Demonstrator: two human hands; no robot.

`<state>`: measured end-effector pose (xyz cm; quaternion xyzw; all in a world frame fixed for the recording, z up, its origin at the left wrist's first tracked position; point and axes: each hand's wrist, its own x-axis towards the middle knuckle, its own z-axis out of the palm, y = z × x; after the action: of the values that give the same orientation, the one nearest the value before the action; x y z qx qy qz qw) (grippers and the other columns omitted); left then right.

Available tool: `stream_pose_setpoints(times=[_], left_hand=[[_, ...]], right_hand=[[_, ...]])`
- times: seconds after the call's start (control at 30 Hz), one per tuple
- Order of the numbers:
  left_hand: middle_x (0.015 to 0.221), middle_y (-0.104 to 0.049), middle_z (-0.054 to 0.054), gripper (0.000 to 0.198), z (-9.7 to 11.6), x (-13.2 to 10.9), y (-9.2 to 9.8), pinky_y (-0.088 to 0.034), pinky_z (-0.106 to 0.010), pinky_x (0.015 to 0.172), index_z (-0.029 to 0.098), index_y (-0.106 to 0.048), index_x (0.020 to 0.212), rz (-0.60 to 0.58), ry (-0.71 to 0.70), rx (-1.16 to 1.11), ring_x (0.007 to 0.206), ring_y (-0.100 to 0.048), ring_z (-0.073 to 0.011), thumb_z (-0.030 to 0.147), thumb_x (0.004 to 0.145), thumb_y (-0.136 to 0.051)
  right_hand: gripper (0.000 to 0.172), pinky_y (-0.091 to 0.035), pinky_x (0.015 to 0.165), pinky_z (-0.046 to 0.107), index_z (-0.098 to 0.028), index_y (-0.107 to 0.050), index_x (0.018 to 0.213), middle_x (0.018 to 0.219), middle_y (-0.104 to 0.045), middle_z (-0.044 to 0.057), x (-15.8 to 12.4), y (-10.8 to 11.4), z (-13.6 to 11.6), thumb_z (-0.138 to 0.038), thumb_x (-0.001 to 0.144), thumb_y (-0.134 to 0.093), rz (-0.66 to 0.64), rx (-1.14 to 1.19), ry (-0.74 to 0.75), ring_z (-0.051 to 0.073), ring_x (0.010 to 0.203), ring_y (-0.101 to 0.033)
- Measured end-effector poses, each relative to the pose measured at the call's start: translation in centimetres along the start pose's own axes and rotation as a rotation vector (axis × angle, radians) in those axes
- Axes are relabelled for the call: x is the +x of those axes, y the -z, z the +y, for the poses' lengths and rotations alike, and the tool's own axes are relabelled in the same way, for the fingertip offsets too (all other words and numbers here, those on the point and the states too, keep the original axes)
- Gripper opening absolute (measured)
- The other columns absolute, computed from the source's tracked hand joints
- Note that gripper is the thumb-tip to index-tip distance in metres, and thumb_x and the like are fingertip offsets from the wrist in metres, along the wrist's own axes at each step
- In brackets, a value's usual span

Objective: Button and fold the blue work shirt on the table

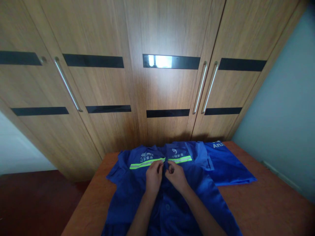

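Beyond the left hand [154, 175], a wooden wardrobe [167, 88] with black strips [168, 113] and metal handles [67, 84]. Right of the right hand [176, 175], a folded blue garment [228, 167] on a reddish table [85, 208], then a pale wall [278, 108]. Far left of the left hand, dark-red floor [36, 196].

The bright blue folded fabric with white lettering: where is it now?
In the head view, the bright blue folded fabric lies right of the dark blue short-sleeved shirt, on the reddish-brown table.

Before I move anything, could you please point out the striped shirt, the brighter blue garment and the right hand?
Striped shirt [170, 195], head view: middle of its front.
Brighter blue garment [227, 167], head view: its upper face.
Right hand [177, 177], head view: back of the hand.
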<state>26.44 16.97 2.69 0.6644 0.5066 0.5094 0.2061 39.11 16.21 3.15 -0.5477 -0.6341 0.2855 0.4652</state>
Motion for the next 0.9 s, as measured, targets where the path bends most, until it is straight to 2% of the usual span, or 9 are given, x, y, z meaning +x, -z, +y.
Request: stream_pose_setpoints(times=[0.23,0.37,0.53,0.67,0.77,0.9], left_hand=[[0.091,-0.073,-0.007,0.019,-0.2,-0.1,0.1,-0.049,-0.038,0.084,0.022,-0.070,0.088,-0.024,0.032,-0.005,0.086,-0.067,-0.0233,0.018,0.080,-0.054],[0.083,-0.073,-0.005,0.016,-0.2,-0.2,-0.1,-0.049,-0.035,0.079,0.022,-0.071,0.081,-0.043,0.086,-0.053,0.079,-0.067,-0.0224,0.017,0.078,-0.056],[0.073,-0.071,-0.003,0.013,-0.4,-0.3,-0.6,-0.051,-0.030,0.068,0.019,-0.069,0.075,-0.061,0.194,-0.202,0.070,-0.068,-0.0200,0.022,0.076,-0.057],[0.076,-0.073,-0.006,0.018,-0.5,-0.1,-0.5,-0.052,-0.029,0.068,0.017,-0.068,0.078,-0.063,0.277,-0.333,0.073,-0.069,-0.0206,0.032,0.077,-0.058],[0.074,-0.072,-0.006,0.023,-0.5,0.0,-0.4,-0.052,-0.028,0.066,0.016,-0.067,0.079,-0.062,0.318,-0.392,0.071,-0.069,-0.0207,0.038,0.074,-0.064],[0.071,-0.070,-0.004,0.020,-0.6,0.0,-0.7,-0.051,-0.028,0.066,0.016,-0.066,0.075,-0.047,0.337,-0.420,0.069,-0.067,-0.0194,0.035,0.070,-0.068]], right_hand=[[0.029,-0.034,0.053,0.021,-0.018,-0.063,0.088,0.053,-0.049,-0.007,0.0,0.0,-0.3,-0.005,0.065,-0.053,-0.066,-0.191,0.021,0.013,0.051,-0.050],[0.033,-0.036,0.057,0.023,-0.018,-0.062,0.098,0.059,-0.056,-0.003,-0.4,0.0,-0.6,-0.007,0.069,-0.054,-0.091,-0.279,0.027,0.016,0.057,-0.055],[0.041,-0.042,0.067,0.027,-0.014,-0.056,0.119,0.077,-0.065,0.006,-1.1,0.1,-1.3,-0.013,0.079,-0.049,-0.176,-0.425,0.056,0.020,0.071,-0.061],[0.054,-0.045,0.076,0.030,-0.013,-0.048,0.131,0.088,-0.066,0.009,-2.0,-0.1,-1.3,-0.014,0.077,-0.052,-0.206,-0.342,0.063,0.021,0.080,-0.062],[0.065,-0.048,0.071,0.030,-0.011,-0.040,0.138,0.084,-0.066,0.007,-2.4,-0.4,-1.0,-0.012,0.075,-0.053,-0.233,-0.173,0.048,0.020,0.076,-0.062],[0.062,-0.050,0.066,0.027,-0.015,-0.040,0.138,0.077,-0.066,0.001,-2.2,-0.5,-0.5,-0.012,0.077,-0.049,-0.274,0.142,0.005,0.016,0.069,-0.063]])
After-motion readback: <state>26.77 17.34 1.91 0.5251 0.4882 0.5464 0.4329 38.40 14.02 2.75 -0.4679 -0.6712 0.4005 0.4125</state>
